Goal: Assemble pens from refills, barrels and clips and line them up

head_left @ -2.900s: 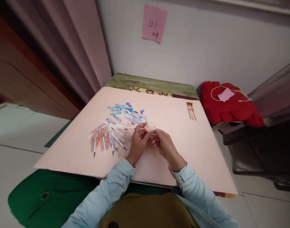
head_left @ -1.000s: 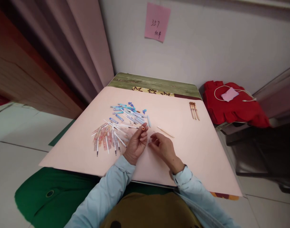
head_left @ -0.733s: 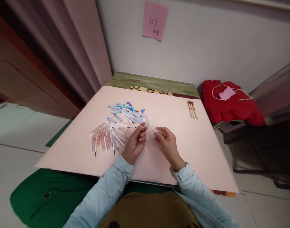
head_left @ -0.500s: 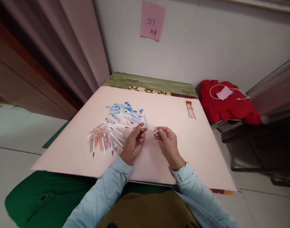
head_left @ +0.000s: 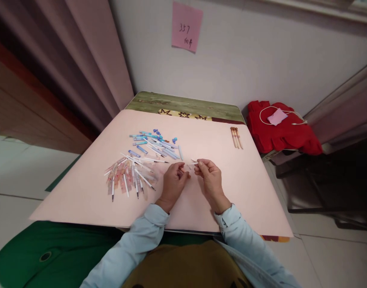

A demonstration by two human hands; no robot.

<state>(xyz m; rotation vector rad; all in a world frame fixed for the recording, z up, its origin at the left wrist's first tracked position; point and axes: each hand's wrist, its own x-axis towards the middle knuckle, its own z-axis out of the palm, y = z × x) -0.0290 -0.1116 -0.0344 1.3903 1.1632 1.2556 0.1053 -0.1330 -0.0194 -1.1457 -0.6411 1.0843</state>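
My left hand (head_left: 173,182) and my right hand (head_left: 208,176) meet over the pink sheet (head_left: 81,192) on the table. The right hand pinches a thin white pen refill (head_left: 191,163) by its end. Curled shut, the left hand's fingertips touch the refill's other end; earlier frames showed a small orange pen piece in it, now hidden. A heap of pen parts lies left of the hands: blue barrels and caps (head_left: 155,143) farther off, clear pinkish barrels and white refills (head_left: 127,176) nearer.
Three orange-brown pens (head_left: 236,137) lie side by side at the sheet's far right. A red cloth (head_left: 281,134) with a white cable and pink note sits right of the table. A pink paper (head_left: 186,26) hangs on the wall; curtains hang at the left.
The hands had drawn apart, the left showing an orange pen piece, the right picking a white refill off the sheet. Now they have come together again at the refill.
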